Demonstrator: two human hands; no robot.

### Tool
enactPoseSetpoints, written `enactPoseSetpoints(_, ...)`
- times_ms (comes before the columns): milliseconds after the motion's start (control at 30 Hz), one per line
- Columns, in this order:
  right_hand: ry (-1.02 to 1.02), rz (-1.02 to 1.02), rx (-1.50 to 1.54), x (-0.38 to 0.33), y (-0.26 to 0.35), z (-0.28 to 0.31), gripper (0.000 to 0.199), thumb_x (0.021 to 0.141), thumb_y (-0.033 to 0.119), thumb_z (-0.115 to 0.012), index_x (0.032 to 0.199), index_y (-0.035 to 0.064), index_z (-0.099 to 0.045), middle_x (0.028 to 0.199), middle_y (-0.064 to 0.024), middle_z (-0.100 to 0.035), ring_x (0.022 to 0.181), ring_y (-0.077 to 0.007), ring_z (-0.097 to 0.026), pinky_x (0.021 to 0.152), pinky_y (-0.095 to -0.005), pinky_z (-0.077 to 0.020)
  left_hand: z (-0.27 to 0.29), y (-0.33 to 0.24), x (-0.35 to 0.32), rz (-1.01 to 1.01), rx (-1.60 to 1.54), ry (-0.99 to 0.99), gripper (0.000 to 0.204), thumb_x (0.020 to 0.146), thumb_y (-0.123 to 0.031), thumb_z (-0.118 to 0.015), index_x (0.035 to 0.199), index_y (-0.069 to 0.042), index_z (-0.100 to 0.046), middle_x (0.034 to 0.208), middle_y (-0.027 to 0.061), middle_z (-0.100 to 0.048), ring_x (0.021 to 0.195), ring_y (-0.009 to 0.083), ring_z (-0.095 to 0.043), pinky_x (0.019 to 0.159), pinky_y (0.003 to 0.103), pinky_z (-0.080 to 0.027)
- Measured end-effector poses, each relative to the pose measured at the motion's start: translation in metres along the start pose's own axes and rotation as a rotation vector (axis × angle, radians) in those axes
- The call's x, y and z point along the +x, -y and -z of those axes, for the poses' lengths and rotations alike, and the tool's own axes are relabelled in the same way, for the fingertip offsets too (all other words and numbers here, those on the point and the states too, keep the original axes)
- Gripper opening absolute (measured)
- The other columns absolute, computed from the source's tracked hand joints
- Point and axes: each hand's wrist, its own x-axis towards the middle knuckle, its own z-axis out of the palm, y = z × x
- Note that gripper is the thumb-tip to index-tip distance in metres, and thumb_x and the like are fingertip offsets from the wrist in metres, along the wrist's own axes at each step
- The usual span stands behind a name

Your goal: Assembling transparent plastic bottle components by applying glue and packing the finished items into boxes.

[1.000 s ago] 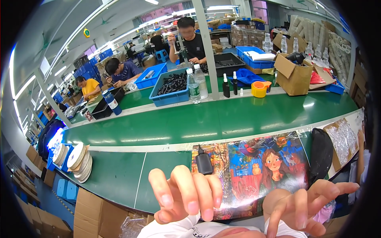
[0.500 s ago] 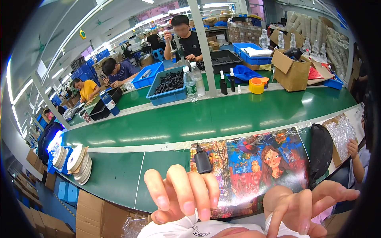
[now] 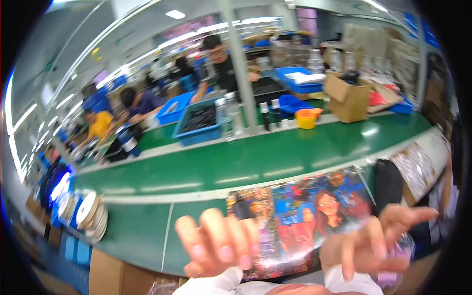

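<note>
My left hand (image 3: 216, 241) hovers over the near edge of the green workbench (image 3: 137, 231). Its fingers are loosely bent with gaps between them, and no object shows in it. To the right, my right hand (image 3: 371, 246) is raised with fingers spread, also holding nothing. Between and beyond both hands lies a glossy printed sheet (image 3: 295, 216) with a colourful cartoon girl on it. A small black squeeze bottle (image 3: 242, 207) rests on the sheet's left part, just past my left fingertips. Motion smears the view somewhat.
A green conveyor belt (image 3: 196, 172) runs beyond the bench. Across it stand a blue bin (image 3: 196, 132) of black parts, clear bottles, yellow tape (image 3: 306, 119) and a cardboard box (image 3: 346, 101). White reels (image 3: 91, 216) sit left; a black pouch (image 3: 388, 184) lies right. Co-workers sit opposite.
The view has shifted, so the scene sits a little left and lower. Both hands remain raised with little change in pose. The co-worker opposite has lowered a raised hand.
</note>
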Motion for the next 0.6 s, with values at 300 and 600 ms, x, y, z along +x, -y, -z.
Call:
enactPoseSetpoints(300,0.023,-0.360,0.019,0.023,0.000,0.068,0.015,0.082,0.010,-0.060,0.077,0.0036,-0.047,0.058,-0.0013,-0.046,0.048,-0.0088,-0.038,0.045,-0.0246,-0.0264,-0.022,0.009,0.002,-0.068,-0.010,-0.274,0.012,0.087,-0.016,-0.059,0.087,-0.008,-0.050,0.063,0.0028,-0.049,0.056,0.0177,-0.047,0.059,0.031,-0.037)
enactPoseSetpoints(600,0.783,-0.739,0.109,0.023,0.006,0.080,0.018,0.084,0.017,-0.063,0.081,-0.0002,-0.066,0.059,-0.0034,-0.055,0.044,-0.0107,-0.044,0.041,-0.0261,-0.0313,0.021,0.001,0.020,0.306,0.026,0.774,0.017,0.081,-0.015,-0.058,0.071,-0.002,-0.052,0.066,0.0089,-0.055,0.060,0.0214,-0.055,0.059,0.037,-0.042)
